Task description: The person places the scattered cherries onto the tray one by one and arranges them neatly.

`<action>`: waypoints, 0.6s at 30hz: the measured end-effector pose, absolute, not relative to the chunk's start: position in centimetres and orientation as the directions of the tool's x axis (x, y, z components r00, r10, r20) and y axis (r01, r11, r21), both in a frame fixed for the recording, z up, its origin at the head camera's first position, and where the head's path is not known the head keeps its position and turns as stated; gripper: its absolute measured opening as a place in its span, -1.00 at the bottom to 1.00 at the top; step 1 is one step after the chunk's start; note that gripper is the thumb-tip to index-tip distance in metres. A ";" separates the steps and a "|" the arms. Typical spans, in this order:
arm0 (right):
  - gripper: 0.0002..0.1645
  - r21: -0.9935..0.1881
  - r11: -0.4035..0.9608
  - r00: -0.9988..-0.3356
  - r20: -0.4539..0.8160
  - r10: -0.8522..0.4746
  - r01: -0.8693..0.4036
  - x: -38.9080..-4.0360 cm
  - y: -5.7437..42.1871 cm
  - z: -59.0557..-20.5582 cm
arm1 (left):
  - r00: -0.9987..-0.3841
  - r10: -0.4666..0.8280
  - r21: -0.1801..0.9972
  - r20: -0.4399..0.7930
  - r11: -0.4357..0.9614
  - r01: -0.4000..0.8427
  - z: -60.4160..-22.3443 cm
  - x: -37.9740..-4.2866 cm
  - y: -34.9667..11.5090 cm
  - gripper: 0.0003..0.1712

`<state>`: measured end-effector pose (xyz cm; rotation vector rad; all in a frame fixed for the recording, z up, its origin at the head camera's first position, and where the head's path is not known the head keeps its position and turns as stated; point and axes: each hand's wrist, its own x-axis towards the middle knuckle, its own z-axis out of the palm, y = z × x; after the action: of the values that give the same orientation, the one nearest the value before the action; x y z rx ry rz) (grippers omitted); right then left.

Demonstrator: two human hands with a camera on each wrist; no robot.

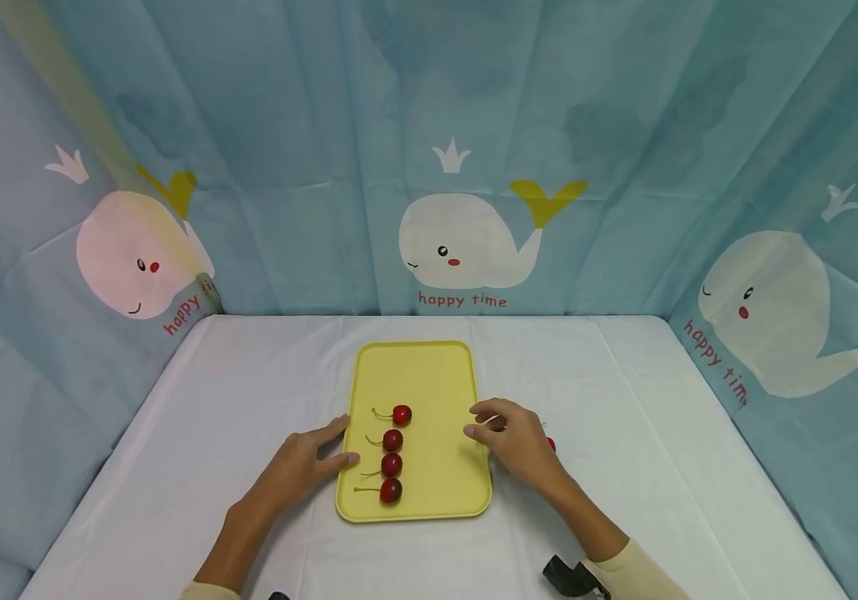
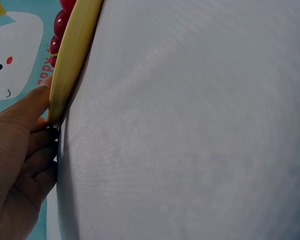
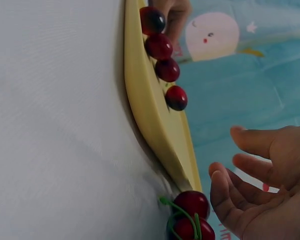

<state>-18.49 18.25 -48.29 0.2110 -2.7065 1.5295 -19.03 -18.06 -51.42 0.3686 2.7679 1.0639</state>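
Note:
Several dark red cherries (image 1: 392, 440) with stems form a column on the left half of a yellow tray (image 1: 440, 375). My left hand (image 1: 301, 462) holds the tray's left edge, thumb over the rim; in the left wrist view, its other fingers curl against the tray's outer side. Over the tray's right edge hovers my right hand (image 1: 515, 437), thumb and fingers apart with nothing between them. Beyond that hand, a red cherry (image 1: 551, 444) is partly hidden. The right wrist view has two cherries (image 3: 191, 204) with green stems just past the tray's end, near my fingertips.
A white cloth (image 1: 249, 375) covers the table under the tray. Blue curtains (image 1: 286, 208) with printed whales stand along the back and both sides. A black device (image 1: 570, 575) sits by the right sleeve.

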 end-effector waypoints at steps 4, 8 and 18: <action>-0.61 -0.840 0.529 -0.992 0.090 -0.086 -0.122 -18.1 19.0 -48.2 | -0.958 0.282 0.678 -0.049 0.714 0.175 -51.4 -19.0 -18.1 -0.07; -0.61 -0.837 0.535 -0.993 0.091 -0.071 -0.115 -17.8 19.8 -48.1 | -0.958 0.282 0.680 -0.049 0.712 0.175 -51.5 -19.0 -18.1 -0.07; -0.61 -0.810 0.583 -0.998 0.061 -0.027 -0.065 -17.2 21.9 -48.5 | -0.960 0.276 0.673 -0.055 0.720 0.169 -51.4 -19.0 -18.1 -0.06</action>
<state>-17.23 21.85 -48.46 0.0806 -2.7578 1.4128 -19.01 -18.09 -51.41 0.3610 2.7718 1.0616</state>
